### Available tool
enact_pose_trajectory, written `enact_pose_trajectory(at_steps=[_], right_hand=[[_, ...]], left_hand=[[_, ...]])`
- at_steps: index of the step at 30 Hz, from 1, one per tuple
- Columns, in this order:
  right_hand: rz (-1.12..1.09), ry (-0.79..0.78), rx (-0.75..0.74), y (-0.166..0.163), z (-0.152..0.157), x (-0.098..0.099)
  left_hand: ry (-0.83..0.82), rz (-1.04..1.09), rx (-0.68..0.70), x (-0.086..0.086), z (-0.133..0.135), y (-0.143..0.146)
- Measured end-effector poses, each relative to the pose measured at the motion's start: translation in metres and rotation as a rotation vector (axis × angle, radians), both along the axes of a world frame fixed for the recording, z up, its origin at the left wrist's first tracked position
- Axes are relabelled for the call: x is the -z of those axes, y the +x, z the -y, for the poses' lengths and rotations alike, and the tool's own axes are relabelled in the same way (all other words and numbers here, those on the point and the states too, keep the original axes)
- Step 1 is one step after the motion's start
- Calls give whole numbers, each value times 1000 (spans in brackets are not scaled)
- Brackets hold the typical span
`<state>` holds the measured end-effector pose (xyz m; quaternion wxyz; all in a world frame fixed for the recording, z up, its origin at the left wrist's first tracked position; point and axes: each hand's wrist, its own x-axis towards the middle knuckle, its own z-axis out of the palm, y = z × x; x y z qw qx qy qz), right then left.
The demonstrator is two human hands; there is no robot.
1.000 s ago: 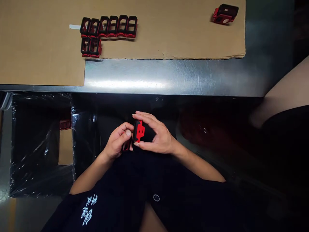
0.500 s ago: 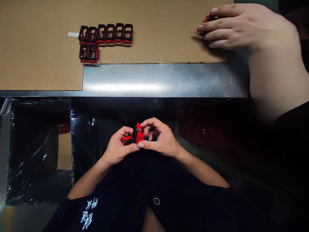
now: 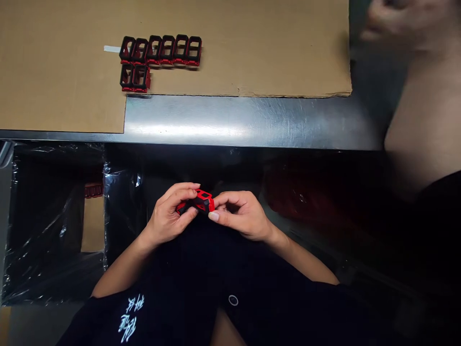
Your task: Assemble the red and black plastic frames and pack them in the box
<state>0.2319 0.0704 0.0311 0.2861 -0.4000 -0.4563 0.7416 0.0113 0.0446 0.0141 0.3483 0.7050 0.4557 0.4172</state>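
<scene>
Just in front of my torso, both hands are closed on a red-and-black plastic frame part (image 3: pixel 204 197). My left hand (image 3: pixel 171 211) grips its left side with thumb and fingers. A second red-and-black part (image 3: pixel 182 208) sits inside the same hand, mostly covered by the fingers. My right hand (image 3: pixel 247 215) pinches the red right end of the first part between thumb and forefinger. The inner fingers of the right hand are curled and partly hidden.
On the cardboard sheet (image 3: pixel 259 53) stand several similar red-and-black frames (image 3: pixel 167 50) in two rows. A metal table edge (image 3: pixel 234 120) runs in front. A co-worker's blurred hand (image 3: pixel 403 29) is at upper right. Black plastic sheeting (image 3: pixel 43 226) hangs at left.
The held part has turned from upright to lying flatter, and my hands have shifted slightly. The co-worker's hand has moved right, off the cardboard; the part under it is no longer seen there.
</scene>
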Motion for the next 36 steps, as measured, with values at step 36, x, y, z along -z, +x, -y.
enact_pose_trajectory(at_steps=[36], right_hand=[[192,553,48,-17,-10,-15]], left_hand=[[222,-113,-162,10,20,14]])
